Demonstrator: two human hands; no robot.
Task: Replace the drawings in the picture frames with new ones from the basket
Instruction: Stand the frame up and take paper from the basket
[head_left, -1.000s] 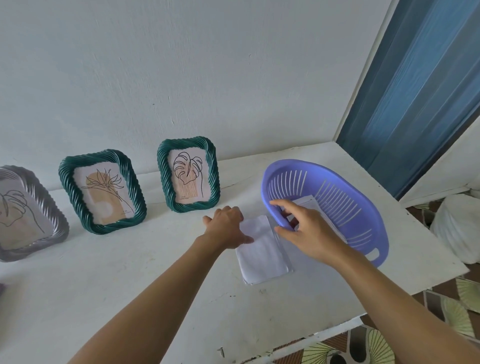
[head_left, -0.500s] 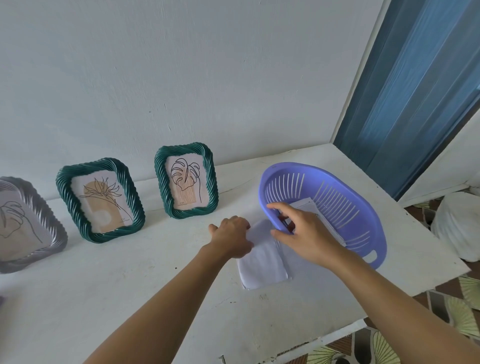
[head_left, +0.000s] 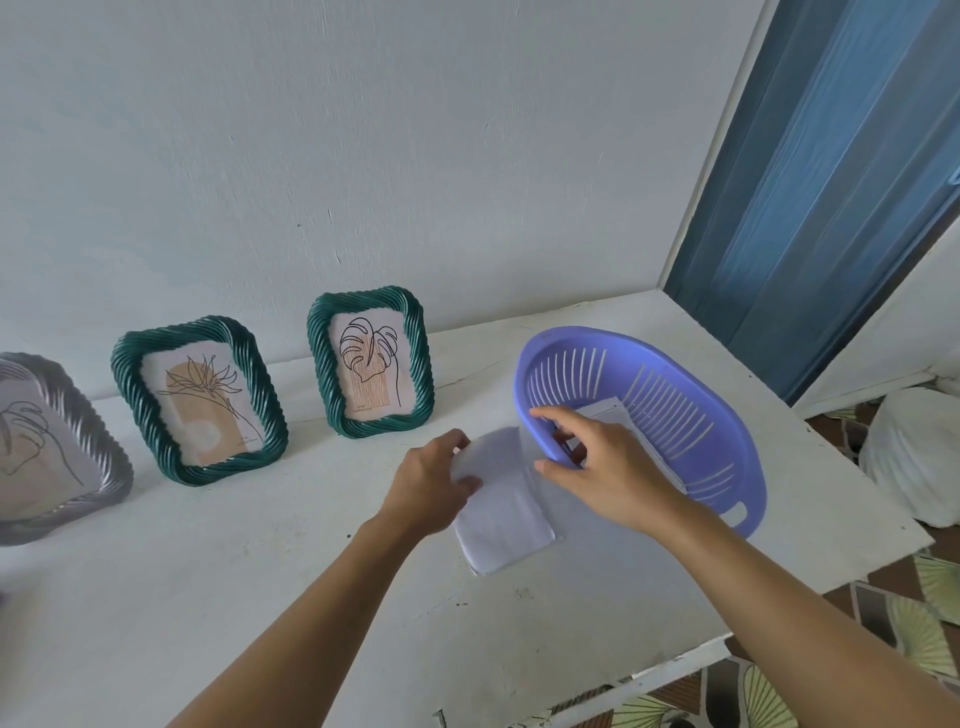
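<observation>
Two green woven picture frames stand against the wall, one (head_left: 200, 400) with a flower drawing, the other (head_left: 370, 361) with a leaf drawing. A grey frame (head_left: 49, 447) stands at the far left. The purple basket (head_left: 675, 410) is tilted on the white table (head_left: 208, 597), with white sheets (head_left: 605, 410) inside. My right hand (head_left: 602, 467) grips the basket's near rim. A stack of white sheets (head_left: 506, 499) lies on the table beside the basket. My left hand (head_left: 434, 480) holds its far left edge, which is lifted off the table.
The table's front edge runs along the lower right, with patterned floor tiles (head_left: 924, 623) below. A blue door (head_left: 831, 182) is at the right beyond the table corner. A white sack (head_left: 919, 457) sits on the floor at the far right.
My left hand has curled around the edge of the sheets on the table and lifted it. My right hand has closed on the basket rim. The view shifted slightly.
</observation>
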